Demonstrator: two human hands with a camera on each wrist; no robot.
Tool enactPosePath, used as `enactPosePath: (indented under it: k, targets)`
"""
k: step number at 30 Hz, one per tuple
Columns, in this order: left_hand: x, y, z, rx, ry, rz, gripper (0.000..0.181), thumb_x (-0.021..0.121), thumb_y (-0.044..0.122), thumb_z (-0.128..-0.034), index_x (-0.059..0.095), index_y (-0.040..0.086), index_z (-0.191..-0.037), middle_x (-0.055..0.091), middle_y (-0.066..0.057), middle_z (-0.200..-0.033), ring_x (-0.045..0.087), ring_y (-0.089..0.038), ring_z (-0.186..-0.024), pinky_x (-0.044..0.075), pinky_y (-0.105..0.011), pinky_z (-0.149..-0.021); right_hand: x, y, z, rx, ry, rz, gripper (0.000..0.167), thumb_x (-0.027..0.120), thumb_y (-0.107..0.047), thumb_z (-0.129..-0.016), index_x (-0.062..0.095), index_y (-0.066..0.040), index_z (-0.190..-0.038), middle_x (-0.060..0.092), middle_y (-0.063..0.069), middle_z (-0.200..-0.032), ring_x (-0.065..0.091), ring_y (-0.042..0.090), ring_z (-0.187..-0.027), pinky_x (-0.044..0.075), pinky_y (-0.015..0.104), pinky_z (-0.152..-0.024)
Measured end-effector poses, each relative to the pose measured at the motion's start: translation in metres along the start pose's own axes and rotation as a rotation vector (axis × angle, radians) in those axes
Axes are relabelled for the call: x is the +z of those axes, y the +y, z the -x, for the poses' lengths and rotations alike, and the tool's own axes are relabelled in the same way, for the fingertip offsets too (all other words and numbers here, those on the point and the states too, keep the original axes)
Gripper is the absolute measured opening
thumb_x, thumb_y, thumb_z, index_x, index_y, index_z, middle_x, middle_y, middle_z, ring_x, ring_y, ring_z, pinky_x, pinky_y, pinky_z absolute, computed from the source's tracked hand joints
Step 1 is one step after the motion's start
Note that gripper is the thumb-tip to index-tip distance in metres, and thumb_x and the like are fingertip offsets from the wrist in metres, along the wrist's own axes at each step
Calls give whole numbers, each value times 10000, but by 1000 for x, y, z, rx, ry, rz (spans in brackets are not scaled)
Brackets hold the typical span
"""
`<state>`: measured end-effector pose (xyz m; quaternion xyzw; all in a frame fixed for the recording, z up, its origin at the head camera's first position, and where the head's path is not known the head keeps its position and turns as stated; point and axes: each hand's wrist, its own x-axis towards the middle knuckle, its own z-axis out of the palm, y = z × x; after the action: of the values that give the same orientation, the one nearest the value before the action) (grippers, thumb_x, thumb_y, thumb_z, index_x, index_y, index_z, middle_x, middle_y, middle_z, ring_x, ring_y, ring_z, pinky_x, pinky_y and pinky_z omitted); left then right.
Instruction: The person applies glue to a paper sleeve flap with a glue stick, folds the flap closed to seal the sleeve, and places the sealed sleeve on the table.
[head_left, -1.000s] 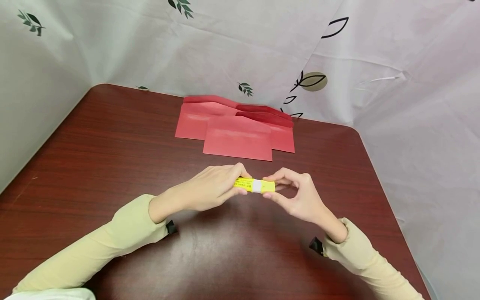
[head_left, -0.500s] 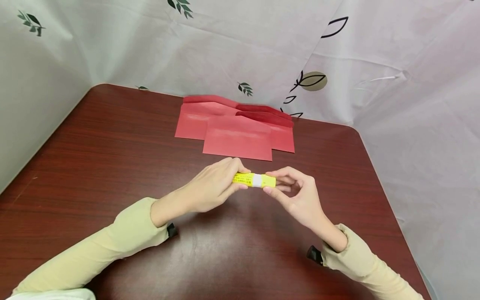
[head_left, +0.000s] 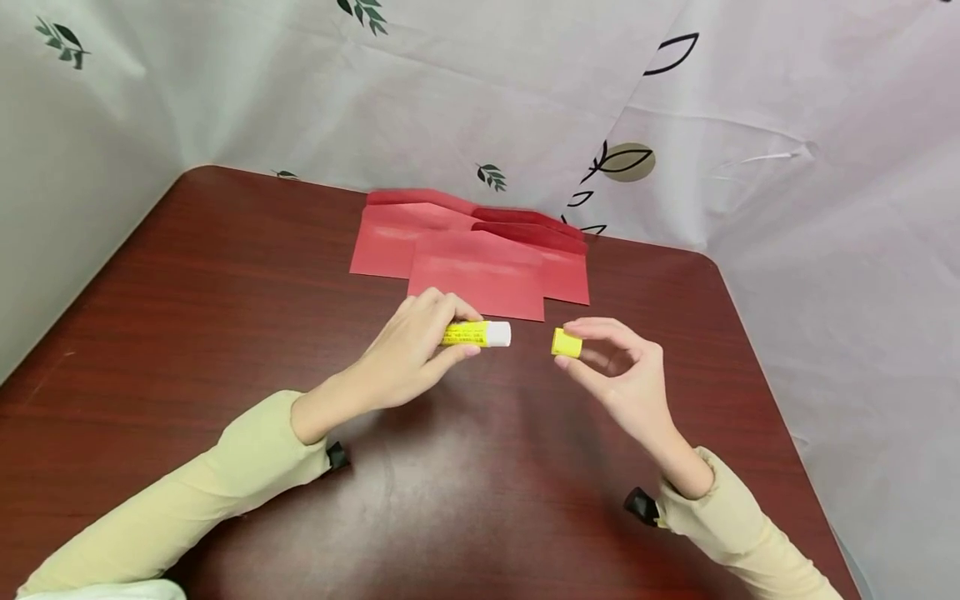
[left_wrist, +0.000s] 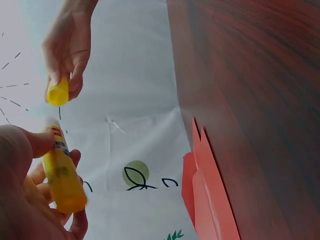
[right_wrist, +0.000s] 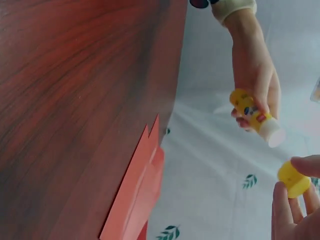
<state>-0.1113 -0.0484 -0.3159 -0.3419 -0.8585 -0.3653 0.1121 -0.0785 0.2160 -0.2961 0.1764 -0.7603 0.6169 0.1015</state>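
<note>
Tube (head_left: 467,334), yellow plastic cylinder w/ white end (head_left: 498,334), mid-frame, pinched in my L hand (head_left: 408,354); my R hand (head_left: 630,375) pinches short yellow plastic cap (head_left: 566,342), apart, to its right. Prob. light, stiff, bit slippery; best held round barrel, cap by sides.

You face a red-brown wood-grain counter (head_left: 225,258) with rounded far corners; pale, creased sheeting (head_left: 487,92) with leaf prints (head_left: 491,177) fills the top and right of the frame, and soft glare (head_left: 420,508) lies at lower centre.
</note>
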Motion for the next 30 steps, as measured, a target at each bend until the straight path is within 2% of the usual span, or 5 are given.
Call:
enactPosePath:
  k: [10,17,22,25,30]
  targets:
    - [7,-6,3,-100,69,46,475,752,228,-830,599,184,-1278,637,24,-996,495,-111,-843,429,-293,-694,-16,20,-6,157,42,156,381,802,68,-699,664,63,-1054,692,-80,-954,718,63,-784,569,236,-771]
    - [17,-7,7,-197,92,136,344,776,230,-807,668,191,-1131,658,36,-954,540,-101,-811,478,-295,-701,-47,50,-4,131,-17,609,336,831,-179,-741,727,-86,-1046,731,58,-917,688,24,-693,530,120,-648]
    - [22,-9,8,-199,98,225,319,781,189,-795,645,148,-1080,690,37,-990,620,-103,-858,532,-295,-784,-71,71,2,119,-73,900,273,807,-128,-762,729,-57,-1013,713,110,-917,658,196,-715,506,262,-648]
    - [25,-9,8,-190,106,275,314,779,163,-793,620,129,-1062,695,33,-988,646,-94,-861,543,-276,-793,-83,78,8,193,-143,943,257,783,-55,-763,727,-35,-1013,699,167,-990,643,253,-762,489,362,-678]
    - [26,-6,5,-179,119,316,327,780,147,-793,588,109,-1055,692,17,-989,664,-90,-838,554,-254,-778,-95,86,15,280,-199,948,263,765,7,-752,729,-20,-1012,681,202,-1026,632,254,-768,483,365,-678]
